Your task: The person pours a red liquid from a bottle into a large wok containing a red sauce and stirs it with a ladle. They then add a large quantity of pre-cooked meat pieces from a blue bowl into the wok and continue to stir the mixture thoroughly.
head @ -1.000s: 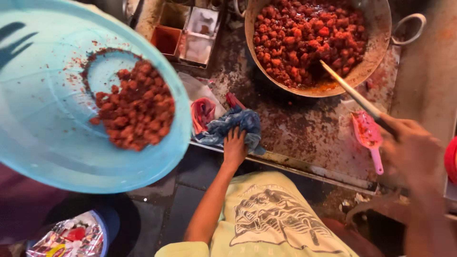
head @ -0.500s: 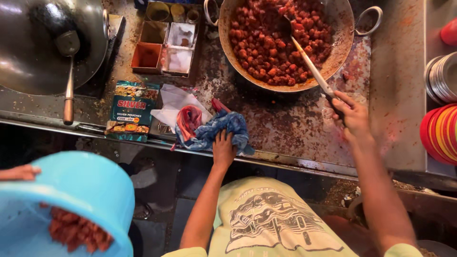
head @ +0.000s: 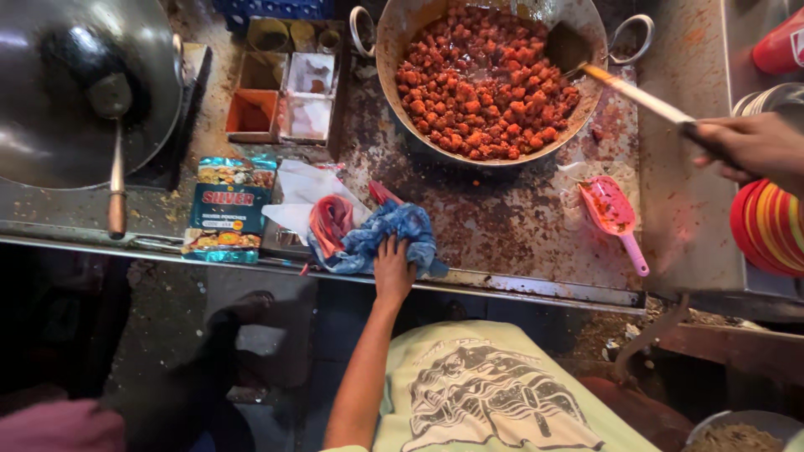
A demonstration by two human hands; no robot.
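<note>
Spatula handle sits gripped in the closed right hand, its blade reaching left into the far pan of red fried pieces. Nearer, the left hand rests spread on a blue cloth, with a pink scoop to its right.

Setting: stained steel counter | below: dark, littered floor | left: large empty wok | lighting: bright overhead
</note>
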